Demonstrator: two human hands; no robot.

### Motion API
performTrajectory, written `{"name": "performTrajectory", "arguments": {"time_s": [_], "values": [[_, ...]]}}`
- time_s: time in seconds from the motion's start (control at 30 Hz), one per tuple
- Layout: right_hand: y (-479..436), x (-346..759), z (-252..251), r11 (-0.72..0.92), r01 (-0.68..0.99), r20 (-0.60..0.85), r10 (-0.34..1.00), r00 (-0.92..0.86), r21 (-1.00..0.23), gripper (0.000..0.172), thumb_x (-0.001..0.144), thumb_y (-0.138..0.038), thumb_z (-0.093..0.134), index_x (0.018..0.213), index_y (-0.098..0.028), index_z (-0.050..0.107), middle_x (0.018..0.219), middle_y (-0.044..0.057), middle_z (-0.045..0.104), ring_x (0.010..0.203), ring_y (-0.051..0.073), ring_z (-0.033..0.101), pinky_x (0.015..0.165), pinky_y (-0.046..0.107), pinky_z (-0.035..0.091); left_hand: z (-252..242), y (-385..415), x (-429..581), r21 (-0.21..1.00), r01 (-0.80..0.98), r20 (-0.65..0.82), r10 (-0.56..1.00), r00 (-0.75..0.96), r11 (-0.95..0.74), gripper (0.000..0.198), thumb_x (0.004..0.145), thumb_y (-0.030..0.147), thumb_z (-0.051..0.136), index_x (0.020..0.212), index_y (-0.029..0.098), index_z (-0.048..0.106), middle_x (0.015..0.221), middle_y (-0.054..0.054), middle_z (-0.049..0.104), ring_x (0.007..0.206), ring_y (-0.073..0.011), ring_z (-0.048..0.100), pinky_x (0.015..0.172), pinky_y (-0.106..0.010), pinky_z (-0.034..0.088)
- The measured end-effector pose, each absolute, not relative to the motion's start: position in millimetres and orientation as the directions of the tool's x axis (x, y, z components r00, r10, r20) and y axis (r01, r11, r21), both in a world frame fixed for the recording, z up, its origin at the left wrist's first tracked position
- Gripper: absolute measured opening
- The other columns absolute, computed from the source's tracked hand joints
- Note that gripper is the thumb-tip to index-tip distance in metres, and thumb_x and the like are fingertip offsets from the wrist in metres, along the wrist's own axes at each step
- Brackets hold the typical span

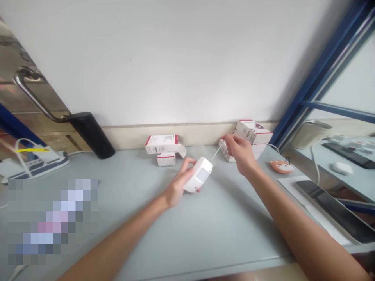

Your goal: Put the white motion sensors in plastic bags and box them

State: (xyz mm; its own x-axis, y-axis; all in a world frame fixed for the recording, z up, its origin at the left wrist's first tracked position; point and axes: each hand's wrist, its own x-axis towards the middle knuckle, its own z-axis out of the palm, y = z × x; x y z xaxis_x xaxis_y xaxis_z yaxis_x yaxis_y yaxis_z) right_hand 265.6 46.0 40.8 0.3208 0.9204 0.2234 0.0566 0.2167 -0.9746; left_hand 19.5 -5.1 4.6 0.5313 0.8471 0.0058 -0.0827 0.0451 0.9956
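Observation:
A white motion sensor [199, 175] with a pale, squarish window is tilted above the tabletop. My left hand [179, 185] grips it from the left side, fingers wrapped around its back. My right hand [238, 151], up and to the right, pinches the upper end of a thin, pale, straight piece [217, 151], a wire or a slim rod; I cannot tell which. Its lower end meets the sensor's upper edge; whether it enters the casing is too small to make out.
White-and-red boxes [163, 143] stand against the wall behind my left hand, more boxes [258, 134] behind my right. A black cylinder [93, 134] and power strip [38, 164] are left. An orange animal-face item [281, 166] and a dark tablet-like device [334, 208] lie right.

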Motion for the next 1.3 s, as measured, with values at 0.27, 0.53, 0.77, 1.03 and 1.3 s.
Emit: {"name": "performTrajectory", "arguments": {"time_s": [0.27, 0.53, 0.77, 1.03, 1.3], "values": [[52.4, 288.9, 57.5, 0.436, -0.124, 0.343, 0.828, 0.442, -0.891, 0.038, 0.081, -0.057, 0.079, 0.084, -0.021, 0.069, 0.059, -0.009, 0.033, 0.05, 0.008, 0.028, 0.045, 0.024, 0.026, 27.0, 13.5, 8.0, 0.962, -0.183, -0.017, 0.714, 0.7, 0.202, 0.039, 0.101, 0.043, 0.036, 0.13, 0.02, 0.046, 0.102, -0.015, 0.076, 0.061, -0.0233, 0.067, 0.062, -0.036, 0.048], [55.5, 306.1, 64.5, 0.482, -0.159, 0.363, 0.803, 0.472, -0.861, 0.044, 0.077, -0.064, 0.08, 0.084, -0.023, 0.066, 0.061, -0.009, 0.032, 0.05, 0.008, 0.027, 0.044, 0.025, 0.027, 24.2, 17.4, 6.3, 0.912, -0.181, -0.106, 0.637, 0.764, 0.369, 0.043, 0.1, 0.043, 0.037, 0.123, 0.014, 0.06, 0.102, -0.019, 0.075, 0.06, -0.0251, 0.066, 0.065, -0.038, 0.044], [59.8, 305.6, 58.3, 0.443, -0.177, 0.333, 0.836, 0.436, -0.879, 0.041, 0.082, -0.062, 0.075, 0.09, -0.023, 0.067, 0.068, -0.007, 0.04, 0.051, 0.007, 0.031, 0.046, 0.025, 0.026, 18.5, 15.7, 6.4, 0.914, -0.186, -0.106, 0.656, 0.747, 0.36, 0.047, 0.092, 0.035, 0.044, 0.135, 0.016, 0.052, 0.1, -0.016, 0.075, 0.072, -0.0289, 0.068, 0.074, -0.04, 0.044], [64.2, 308.4, 54.0, 0.436, -0.31, 0.298, 0.864, 0.406, -0.845, 0.028, 0.08, -0.045, 0.075, 0.091, -0.02, 0.072, 0.071, -0.006, 0.045, 0.052, 0.006, 0.035, 0.045, 0.022, 0.026, 14.7, 14.3, 6.1, 0.92, -0.188, -0.091, 0.654, 0.751, 0.344, 0.047, 0.09, 0.034, 0.043, 0.134, 0.019, 0.05, 0.099, -0.013, 0.074, 0.076, -0.0287, 0.068, 0.074, -0.039, 0.044], [63.1, 307.1, 52.7, 0.401, -0.269, 0.27, 0.868, 0.418, -0.876, 0.023, 0.08, -0.041, 0.071, 0.091, -0.02, 0.071, 0.068, -0.006, 0.044, 0.052, 0.008, 0.034, 0.045, 0.024, 0.027, 19.7, 6.8, 13.9, 0.952, -0.126, -0.115, 0.708, 0.696, 0.278, 0.037, 0.093, 0.036, 0.043, 0.126, 0.022, 0.051, 0.093, -0.01, 0.073, 0.067, -0.0235, 0.064, 0.068, -0.036, 0.047]]}}
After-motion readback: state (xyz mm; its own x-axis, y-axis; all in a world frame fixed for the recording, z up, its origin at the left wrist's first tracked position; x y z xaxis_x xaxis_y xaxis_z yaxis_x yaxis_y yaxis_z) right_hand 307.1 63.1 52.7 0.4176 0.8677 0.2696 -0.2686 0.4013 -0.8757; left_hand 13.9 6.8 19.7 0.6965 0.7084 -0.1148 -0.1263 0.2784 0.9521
